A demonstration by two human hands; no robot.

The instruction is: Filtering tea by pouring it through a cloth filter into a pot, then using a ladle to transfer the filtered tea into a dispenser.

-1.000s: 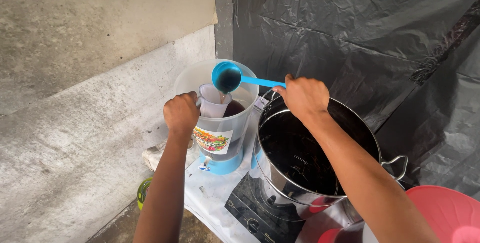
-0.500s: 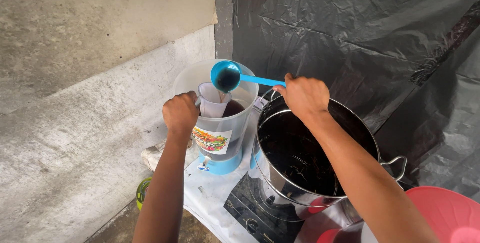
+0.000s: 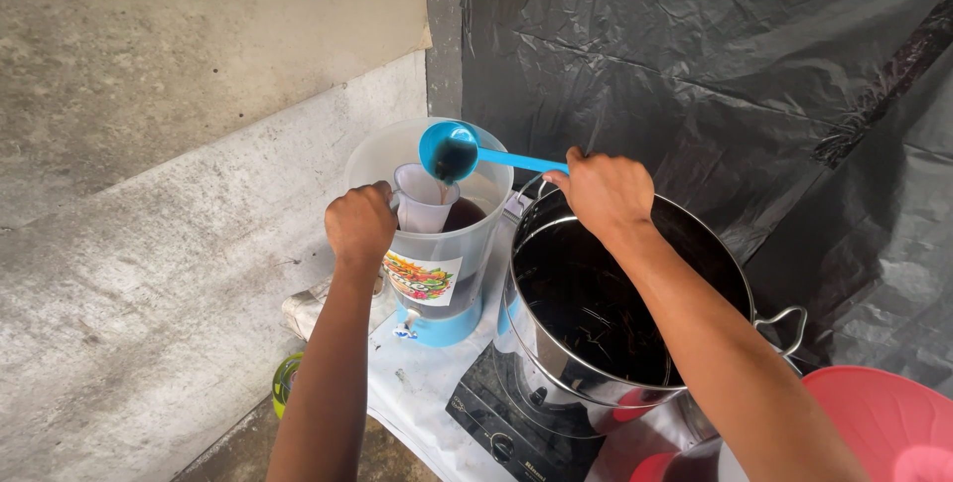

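Black plastic sheeting covers the back and right. Grey concrete wall fills the left.

Big steel pot stands right of centre, dark liquid inside, side handle at right. It sits on a black cooker with a knob at the front. Red plastic basin at bottom right corner, partly cut off.

Clear plastic dispenser jug stands just left of the pot, touching or nearly touching it. It has a blue base, a small tap at the front, a colourful label on the side and dark liquid in the lower part. Both stand on a white-covered surface.

White cloth strainer hangs inside the jug's mouth, left side.

Left hand is closed in a fist at the jug rim, gripping the strainer's edge. Right hand is closed around the handle end of a blue ladle, above the pot's rear rim.

Ladle bowl is over the jug opening, just above the strainer, tilted, dark liquid in it. A thin stream appears to run down into the strainer.

Small green item low on the floor left of the surface, can't tell what it is.
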